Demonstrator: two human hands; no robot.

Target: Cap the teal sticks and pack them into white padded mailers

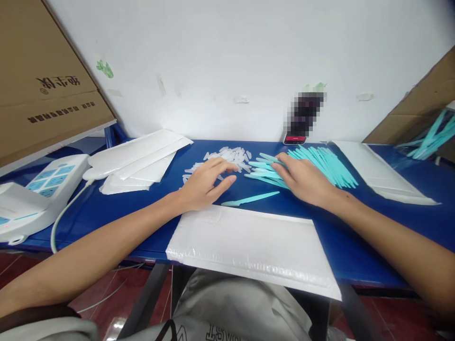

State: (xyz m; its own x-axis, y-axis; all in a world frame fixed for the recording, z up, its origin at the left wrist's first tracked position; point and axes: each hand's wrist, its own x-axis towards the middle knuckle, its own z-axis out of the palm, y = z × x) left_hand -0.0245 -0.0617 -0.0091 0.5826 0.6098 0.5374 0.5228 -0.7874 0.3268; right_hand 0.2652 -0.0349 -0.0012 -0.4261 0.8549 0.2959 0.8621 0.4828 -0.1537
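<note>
My left hand hovers at the near side of a heap of small translucent white caps, thumb and forefinger apart and nothing seen between them. Turquoise plastic eyebrow razors lie in a loose bunch right of the caps. My right hand reaches over this bunch, its thumb and fingers closed on one or more razors; its palm side is hidden. A single razor rests between the hands. In front of me a white padded mailer lies flat, overhanging the table's near edge.
More razors are piled behind my right hand. White mailers lie at left and right. A power strip with a cable stands left. A phone leans on the wall; cardboard boxes flank the blue table.
</note>
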